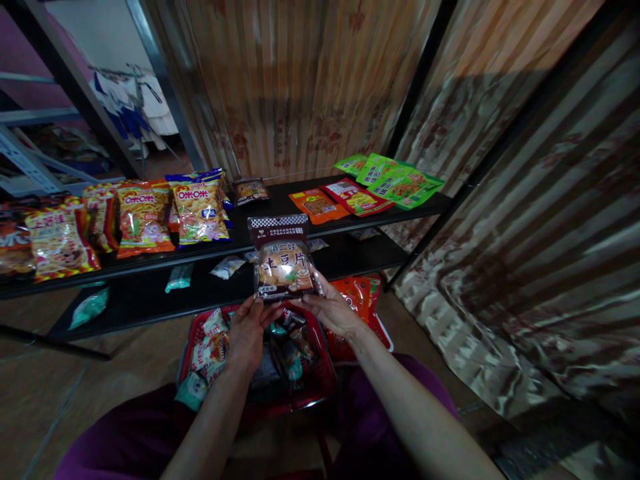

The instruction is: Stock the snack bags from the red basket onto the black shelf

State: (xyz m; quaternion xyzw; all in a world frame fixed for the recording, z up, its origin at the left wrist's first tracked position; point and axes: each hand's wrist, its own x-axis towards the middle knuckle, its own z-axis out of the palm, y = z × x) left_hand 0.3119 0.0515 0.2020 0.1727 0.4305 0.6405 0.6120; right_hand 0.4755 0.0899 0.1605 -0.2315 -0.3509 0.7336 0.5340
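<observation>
The brown snack bag [284, 267] faces you, over the red basket's [324, 373] twelve o'clock edge, your left hand [247, 333] and right hand [336, 312] gripping its lower corners. Green packets [400, 181] lie at its two o'clock on the upper shelf [281, 203].

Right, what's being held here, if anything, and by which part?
A brown snack bag: the left hand holds it at the lower left corner, the right hand at the lower right.

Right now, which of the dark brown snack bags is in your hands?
The larger-looking upright bag, held near its lower corners by my left hand and right hand. The other dark bag lies untouched on the upper shelf.
</observation>
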